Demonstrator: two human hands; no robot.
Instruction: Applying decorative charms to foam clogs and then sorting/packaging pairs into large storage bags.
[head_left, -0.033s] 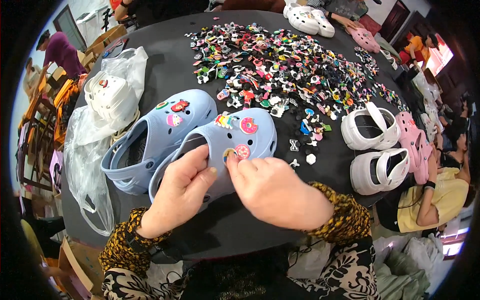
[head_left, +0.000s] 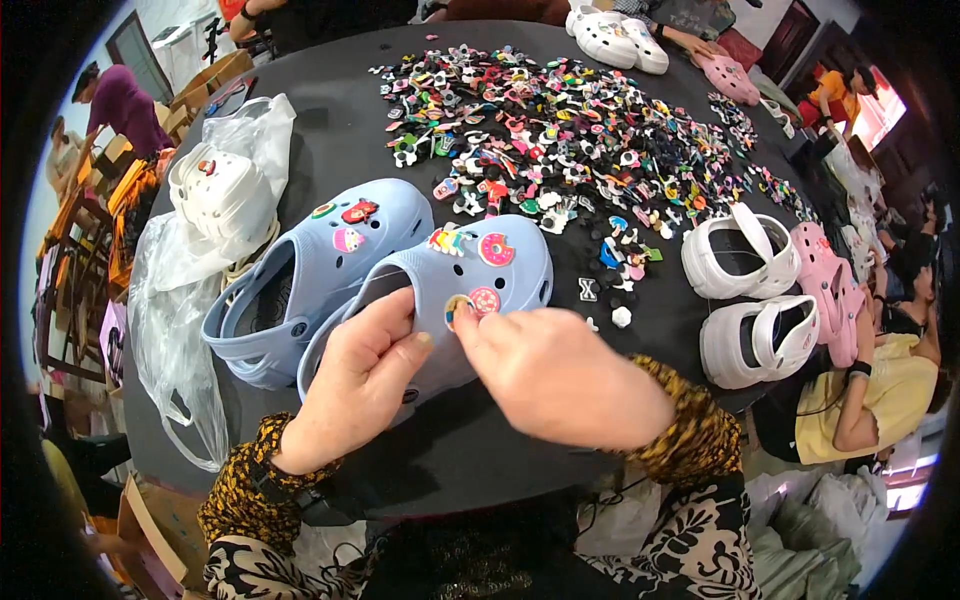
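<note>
On a dark table [head_left: 430, 475], a pale blue clog [head_left: 430, 306] lies between two bare hands, toe pointing away and to the right, just beside another blue clog [head_left: 322, 252]. The clog's upper edge is clamped by the left hand [head_left: 350, 378], with the fingers tucked into the foot opening and the thumb outside. The right hand [head_left: 565, 375] is curled, its tips brought to a small round charm [head_left: 456, 306] at the upper, next to a pink round charm [head_left: 485, 301]; whether the small one is pinched or merely pressed cannot be told.

The clog is judged to be light, foamy and springy, hardly fragile, and best held by the opening's rim so that the wall is backed from inside. The charm is probably rubbery and bendable, though small enough to slip, and is best taken by its edges.

Most of the charm's face is covered by the right hand, which is slightly blurred; its design may be multicoloured. The left fingertips are hidden inside the clog, and its heel is largely masked by the left hand.
</note>
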